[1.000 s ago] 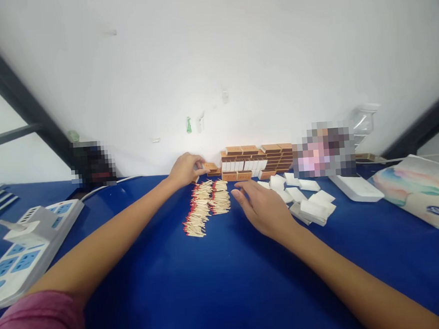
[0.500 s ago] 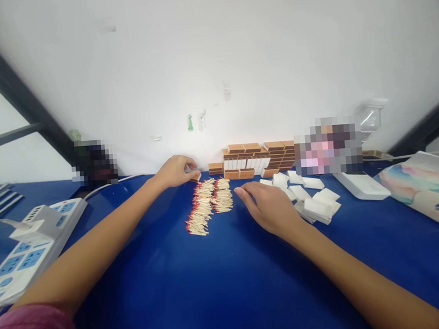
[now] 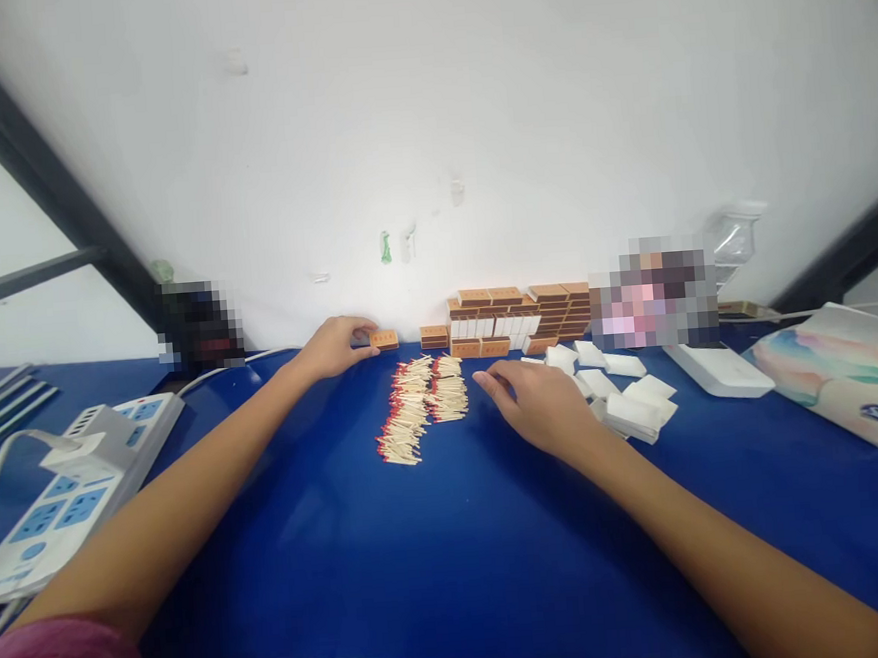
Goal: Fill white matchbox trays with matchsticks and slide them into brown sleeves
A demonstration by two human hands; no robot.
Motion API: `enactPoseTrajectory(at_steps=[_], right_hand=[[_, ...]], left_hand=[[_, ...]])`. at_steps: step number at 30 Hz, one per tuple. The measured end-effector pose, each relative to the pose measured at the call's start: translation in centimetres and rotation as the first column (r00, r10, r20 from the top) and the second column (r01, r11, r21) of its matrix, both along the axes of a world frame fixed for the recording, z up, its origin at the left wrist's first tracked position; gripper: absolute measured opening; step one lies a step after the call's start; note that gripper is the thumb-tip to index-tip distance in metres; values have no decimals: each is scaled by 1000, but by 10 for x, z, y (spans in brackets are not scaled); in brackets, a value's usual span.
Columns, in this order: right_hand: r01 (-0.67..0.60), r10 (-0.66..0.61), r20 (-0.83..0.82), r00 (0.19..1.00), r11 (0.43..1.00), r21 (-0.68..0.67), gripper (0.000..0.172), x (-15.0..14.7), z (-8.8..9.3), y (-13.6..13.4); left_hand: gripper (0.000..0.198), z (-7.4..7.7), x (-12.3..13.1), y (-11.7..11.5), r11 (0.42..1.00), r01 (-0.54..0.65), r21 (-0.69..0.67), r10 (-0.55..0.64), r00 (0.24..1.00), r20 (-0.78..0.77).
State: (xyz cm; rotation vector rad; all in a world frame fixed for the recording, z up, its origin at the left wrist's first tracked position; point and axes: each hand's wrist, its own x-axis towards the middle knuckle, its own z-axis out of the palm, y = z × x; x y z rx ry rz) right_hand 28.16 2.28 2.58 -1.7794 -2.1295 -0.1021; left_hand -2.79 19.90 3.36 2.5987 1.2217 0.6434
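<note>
My left hand (image 3: 333, 345) is closed on a small brown matchbox (image 3: 384, 340) at the back of the blue table (image 3: 439, 549), left of the matchstick heaps. Two heaps of red-tipped matches (image 3: 421, 405) lie in the middle. My right hand (image 3: 538, 402) rests palm down just right of them, fingers loosely spread and holding nothing. A stack of brown matchboxes (image 3: 518, 319) stands against the wall behind. Loose white inner trays (image 3: 624, 391) lie right of my right hand, some hidden under it.
A white power strip (image 3: 66, 485) with cable lies at the left edge, with tools (image 3: 0, 405) beyond it. A white flat device (image 3: 720, 369) and a tissue pack (image 3: 840, 371) lie on the right. A clear plastic bottle (image 3: 733, 238) stands by the wall.
My left hand has drawn back leftward from the matchbox stack, carrying one brown matchbox. My right hand has stayed beside the matches, shifting only slightly.
</note>
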Motion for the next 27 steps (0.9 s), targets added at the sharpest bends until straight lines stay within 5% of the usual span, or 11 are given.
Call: enactPoseTrajectory(at_steps=[8,18,27], right_hand=[[-22,23,24,999,999,-27,40,-5,3,-5],[-8,10,31,999,998,-65,37,-5,2,-3],[41,-35,86,996,998,-58,33,5,8,-3]], left_hand=[[37,0,27,-10,999,-37,35,33,992,118],[23,-23,35,-5,994,-108,16,106,990,92],[22,0,44,-12,991,-123,43,122,992,12]])
